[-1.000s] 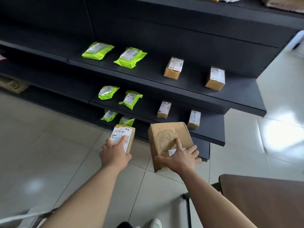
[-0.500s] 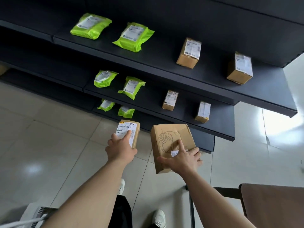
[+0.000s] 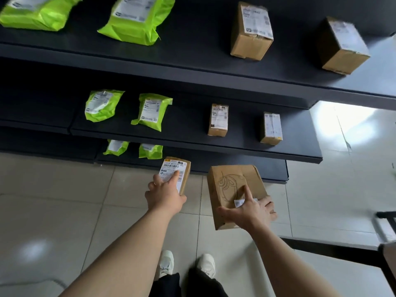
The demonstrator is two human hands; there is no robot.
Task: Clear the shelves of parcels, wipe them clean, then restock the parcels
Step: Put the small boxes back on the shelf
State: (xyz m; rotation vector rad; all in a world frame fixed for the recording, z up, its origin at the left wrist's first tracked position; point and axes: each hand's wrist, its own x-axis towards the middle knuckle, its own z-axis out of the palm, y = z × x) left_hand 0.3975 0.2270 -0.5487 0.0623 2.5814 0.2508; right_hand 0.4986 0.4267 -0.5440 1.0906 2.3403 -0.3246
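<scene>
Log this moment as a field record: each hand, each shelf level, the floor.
Left: left hand grips the small labelled box
Right: right hand grips the larger box, line drawing on top
Top shelf: two top bags, green; two top boxes, brown
Middle shelf: two middle bags; two middle boxes
Bottom shelf: two bottom bags
Floor: pale tiles, white shoes

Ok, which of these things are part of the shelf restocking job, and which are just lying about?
Job: small labelled box, box with a line drawing, green mailer bags, shelved cardboard boxes, black shelves.
Lying about: dark frame at lower right.
</scene>
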